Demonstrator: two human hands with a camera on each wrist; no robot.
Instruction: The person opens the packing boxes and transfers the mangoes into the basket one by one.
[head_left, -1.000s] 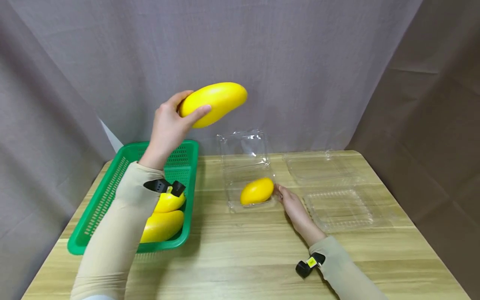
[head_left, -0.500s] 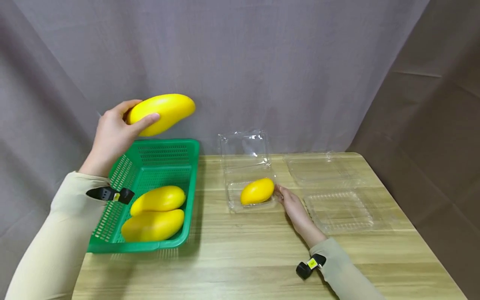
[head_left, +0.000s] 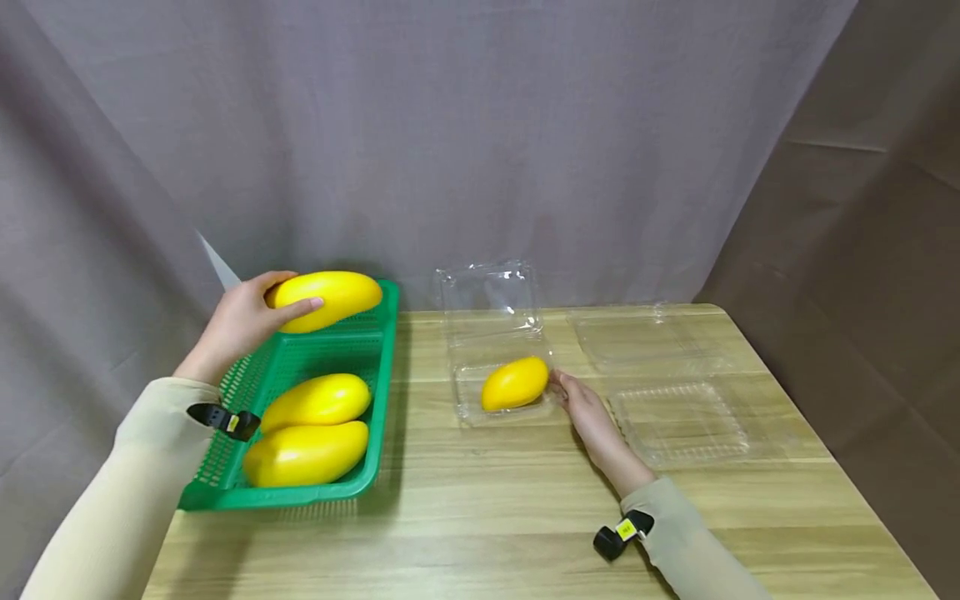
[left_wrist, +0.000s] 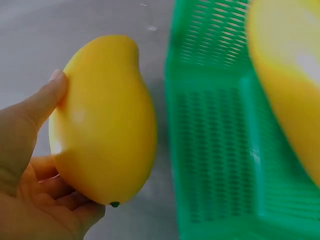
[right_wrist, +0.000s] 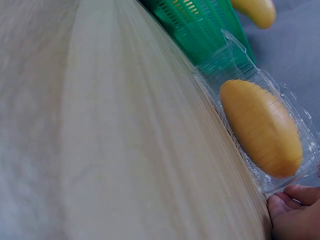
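In the head view my left hand [head_left: 243,321] grips a yellow mango [head_left: 330,300] over the far end of the green basket [head_left: 386,375]. The left wrist view shows the thumb on one side of this mango [left_wrist: 107,125] and the fingers curled beneath it. Two more mangoes [head_left: 315,400] lie side by side inside the basket. A smaller-looking mango [head_left: 515,383] sits in the clear plastic clamshell box [head_left: 491,304], whose lid stands up at the back. My right hand [head_left: 592,417] pinches the right edge of that box, its fingertips [right_wrist: 277,205] at the corner in the right wrist view.
To the right, another clear clamshell box [head_left: 686,421] lies opened flat on the wooden table [head_left: 465,517]. Grey curtains [head_left: 480,125] hang behind the table and along both sides.
My left hand has moved left with the mango, from above the table's middle back to the basket, then lowered toward the basket's far end. The right hand and the box stay in place.
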